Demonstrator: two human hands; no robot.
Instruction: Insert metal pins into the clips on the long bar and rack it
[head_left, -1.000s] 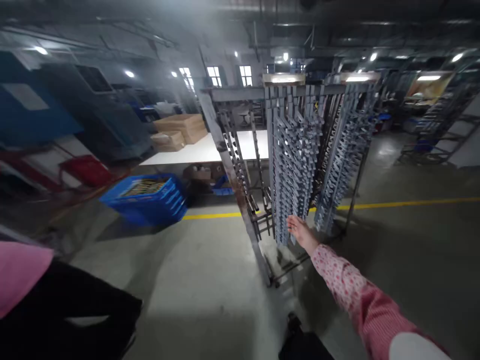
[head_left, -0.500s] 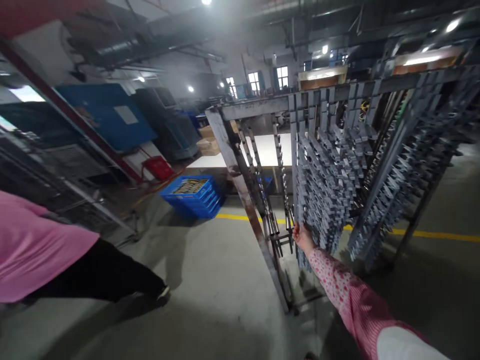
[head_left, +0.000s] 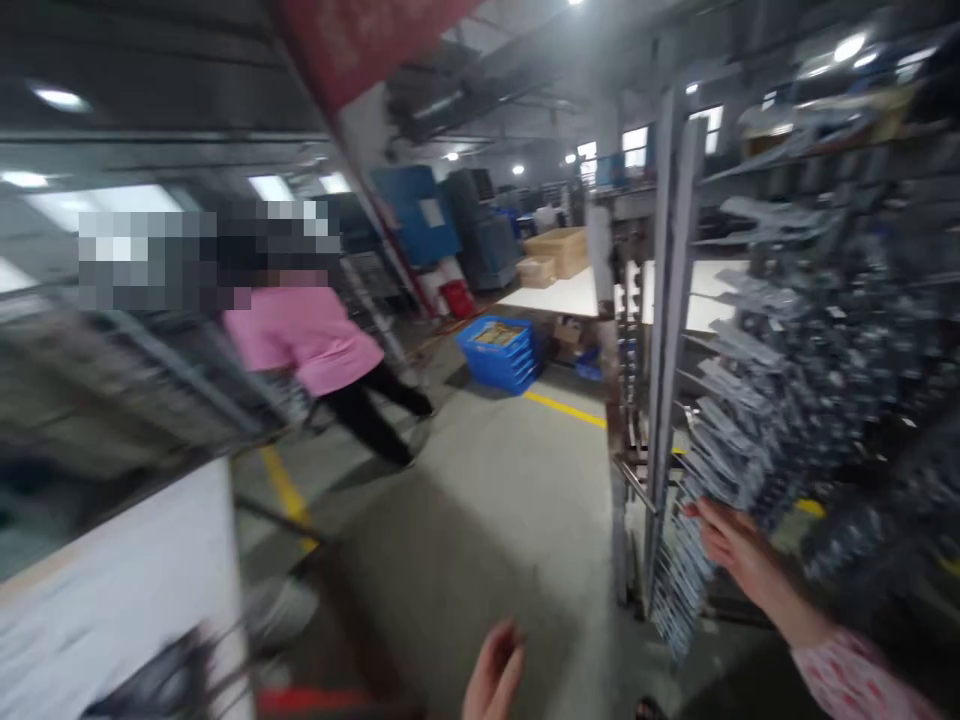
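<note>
Okay, so compared with the last frame, the left hand [head_left: 495, 672] is now seen at the bottom edge, and the rack [head_left: 675, 300] has been pushed over to the right of the shot by the swing of the view. The co-worker [head_left: 304, 340] in the pink top is now seen whole, further off and walking on the floor to the left.

Count: two hands, one rack, one co-worker, one blue crate [head_left: 499, 353], two cardboard boxes [head_left: 547, 252] behind the desk [head_left: 555, 298]. The grey metal parts [head_left: 720, 510] hung on the rack are too many and too blurred to count.

The right hand [head_left: 739, 565] is held partly open, with its fingers [head_left: 701, 520] laid against the lower parts on the rack, though a real grip can't be told from this blur. The left hand is loosely open and nothing is held in it. The parts are still hanging in rows on the rack.
</note>
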